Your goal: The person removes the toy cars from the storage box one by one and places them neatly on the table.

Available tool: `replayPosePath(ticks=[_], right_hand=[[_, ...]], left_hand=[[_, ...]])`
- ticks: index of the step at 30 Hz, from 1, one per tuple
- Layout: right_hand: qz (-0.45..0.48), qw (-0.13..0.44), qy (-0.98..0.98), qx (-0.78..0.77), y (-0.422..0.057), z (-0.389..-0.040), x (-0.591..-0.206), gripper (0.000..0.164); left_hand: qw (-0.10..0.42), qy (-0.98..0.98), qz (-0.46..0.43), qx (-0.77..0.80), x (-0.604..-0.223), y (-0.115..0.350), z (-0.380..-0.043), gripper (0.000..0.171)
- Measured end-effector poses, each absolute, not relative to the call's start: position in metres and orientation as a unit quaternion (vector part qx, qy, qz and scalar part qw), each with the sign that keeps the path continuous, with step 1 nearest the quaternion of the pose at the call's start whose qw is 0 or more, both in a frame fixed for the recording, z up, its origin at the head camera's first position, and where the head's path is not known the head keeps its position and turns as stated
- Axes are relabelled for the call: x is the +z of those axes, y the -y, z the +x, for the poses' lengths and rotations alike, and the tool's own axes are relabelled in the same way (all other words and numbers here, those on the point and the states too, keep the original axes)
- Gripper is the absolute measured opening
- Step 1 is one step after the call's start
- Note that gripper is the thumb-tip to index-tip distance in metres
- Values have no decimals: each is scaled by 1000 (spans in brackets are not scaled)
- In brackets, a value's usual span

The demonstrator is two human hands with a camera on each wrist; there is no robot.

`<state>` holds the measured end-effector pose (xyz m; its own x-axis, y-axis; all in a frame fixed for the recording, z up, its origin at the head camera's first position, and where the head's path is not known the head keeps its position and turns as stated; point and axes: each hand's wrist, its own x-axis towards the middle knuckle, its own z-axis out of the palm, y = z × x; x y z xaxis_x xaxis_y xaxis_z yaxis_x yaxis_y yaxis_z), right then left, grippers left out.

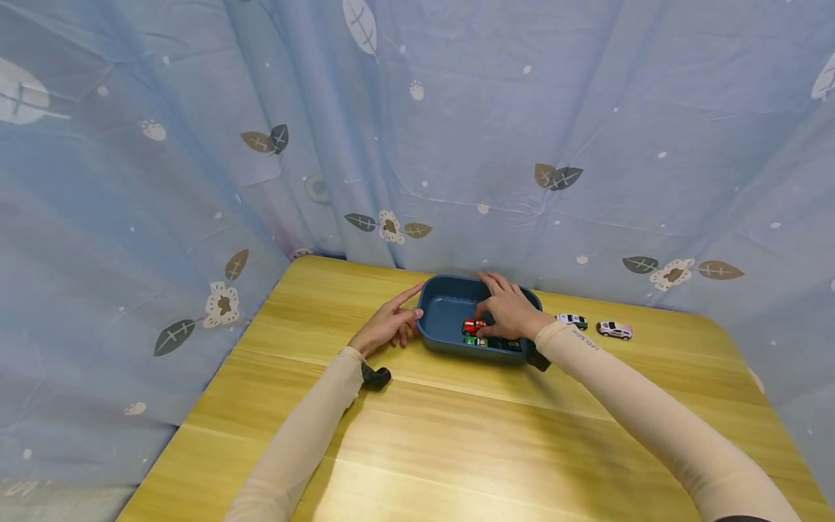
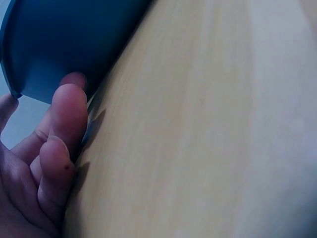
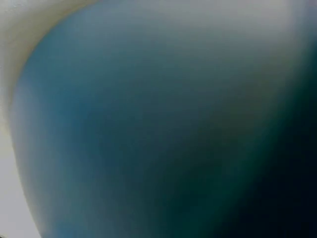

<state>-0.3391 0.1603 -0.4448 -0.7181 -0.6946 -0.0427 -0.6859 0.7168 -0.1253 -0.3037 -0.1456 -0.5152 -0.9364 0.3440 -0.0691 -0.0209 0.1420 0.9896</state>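
"Where's the red car [image 1: 470, 328]?"

"Inside the blue bin [image 1: 446, 310], by the right hand [image 1: 512, 313], the nearer; its long axis runs hand to hand."

"Grips?"

"Right thumb and forefinger flank it; pinching, I can't tell. The left hand [image 1: 388, 323] touches the bin, loose-fingered."

"Counts?"

"One bin, one red car, one green car [image 1: 475, 341], two pale cars [image 1: 615, 330] rightward of the right hand."

On the right sleeve [image 1: 652, 420], near the wrist, there is small dark lettering [image 1: 585, 340], which seems to read "Let's Slim".
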Motion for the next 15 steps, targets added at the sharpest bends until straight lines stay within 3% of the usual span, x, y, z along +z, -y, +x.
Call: replayPosePath(ticks=[8, 15], right_hand=[[-371, 40, -926, -59, -164, -336, -446, 19], [-381, 42, -919, -94, -165, -341, -426, 26]], left_hand=[[143, -741, 110, 646, -514, 143, -303, 61], [136, -749, 114, 638, -516, 147, -304, 60]])
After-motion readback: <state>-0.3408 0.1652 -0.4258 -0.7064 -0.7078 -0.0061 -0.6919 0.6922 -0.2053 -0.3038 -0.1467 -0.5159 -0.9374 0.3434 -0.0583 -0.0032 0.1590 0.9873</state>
